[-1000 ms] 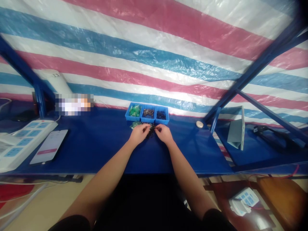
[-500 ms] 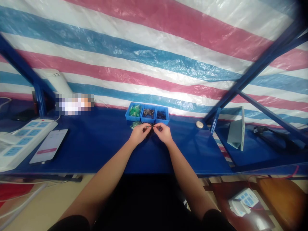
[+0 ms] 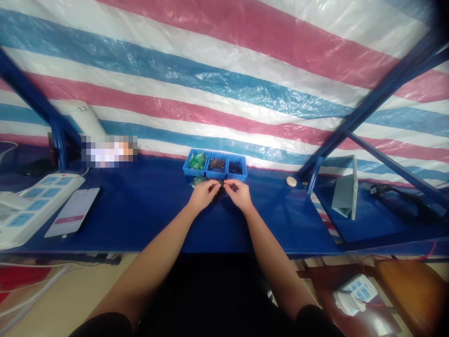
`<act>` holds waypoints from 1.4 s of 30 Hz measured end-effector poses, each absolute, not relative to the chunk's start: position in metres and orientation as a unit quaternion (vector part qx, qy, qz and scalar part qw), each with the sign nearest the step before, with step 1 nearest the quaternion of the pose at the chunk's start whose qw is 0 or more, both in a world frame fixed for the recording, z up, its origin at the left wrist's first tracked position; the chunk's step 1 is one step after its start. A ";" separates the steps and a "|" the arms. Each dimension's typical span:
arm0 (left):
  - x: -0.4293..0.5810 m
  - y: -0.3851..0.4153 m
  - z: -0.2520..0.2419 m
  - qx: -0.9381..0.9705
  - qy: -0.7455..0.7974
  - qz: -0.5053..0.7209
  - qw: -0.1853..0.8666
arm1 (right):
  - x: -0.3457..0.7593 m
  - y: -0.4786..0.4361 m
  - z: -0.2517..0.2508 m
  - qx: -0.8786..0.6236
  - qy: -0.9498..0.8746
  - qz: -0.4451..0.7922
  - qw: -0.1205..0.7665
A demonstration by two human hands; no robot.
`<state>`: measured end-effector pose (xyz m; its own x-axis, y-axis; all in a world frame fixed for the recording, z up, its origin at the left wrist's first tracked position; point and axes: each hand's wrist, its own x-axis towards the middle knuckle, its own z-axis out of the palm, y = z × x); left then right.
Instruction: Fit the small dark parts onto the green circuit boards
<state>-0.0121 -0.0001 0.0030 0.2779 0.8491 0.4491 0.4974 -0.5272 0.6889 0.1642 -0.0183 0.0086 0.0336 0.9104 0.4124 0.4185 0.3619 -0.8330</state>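
My left hand and my right hand meet fingertip to fingertip just in front of three joined blue bins. Both are closed in a pinch; whatever lies between the fingers is too small to make out. Under and between them are small dark pieces on the table, partly covered by the fingers. Beside my left hand lies a little heap of green pieces. Green pieces fill the left bin, shiny brass-and-dark metal parts the middle bin, and small black parts the right bin.
On the blue table, a phone and a white power strip lie at the left. A round whitish object sits at the right, near a blue frame post. A tablet-like stand is beyond it. Striped sheeting hangs behind.
My hands stay together at the same spot, with only a slight shift of the fingers. The bins and the other things have not moved.
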 end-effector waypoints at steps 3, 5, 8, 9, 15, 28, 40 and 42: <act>-0.012 0.000 0.002 0.762 0.445 0.416 0.220 | 0.164 -0.019 0.010 -0.517 -0.645 0.242 0.508; -0.012 0.001 0.001 0.759 0.448 0.418 0.221 | 0.164 -0.019 0.011 -0.515 -0.645 0.243 0.510; -0.012 0.000 0.001 0.760 0.445 0.419 0.221 | 0.164 -0.019 0.011 -0.509 -0.649 0.245 0.510; -0.012 0.000 0.001 0.761 0.444 0.417 0.224 | 0.164 -0.019 0.011 -0.510 -0.650 0.246 0.507; -0.012 -0.002 0.005 0.764 0.435 0.409 0.243 | 0.164 -0.019 0.009 -0.493 -0.650 0.254 0.520; -0.011 -0.002 0.001 0.758 0.436 0.413 0.255 | 0.164 -0.018 0.009 -0.485 -0.638 0.259 0.540; -0.012 -0.004 0.006 0.765 0.435 0.412 0.238 | 0.164 -0.019 0.009 -0.467 -0.653 0.271 0.530; -0.012 -0.003 0.006 0.766 0.437 0.407 0.239 | 0.164 -0.019 0.009 -0.465 -0.653 0.272 0.532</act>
<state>-0.0123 -0.0033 0.0064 0.2864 0.8639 0.4143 0.4746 -0.5035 0.7220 0.1635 -0.0186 0.0090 -0.0016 0.8970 0.4419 0.3182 0.4194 -0.8502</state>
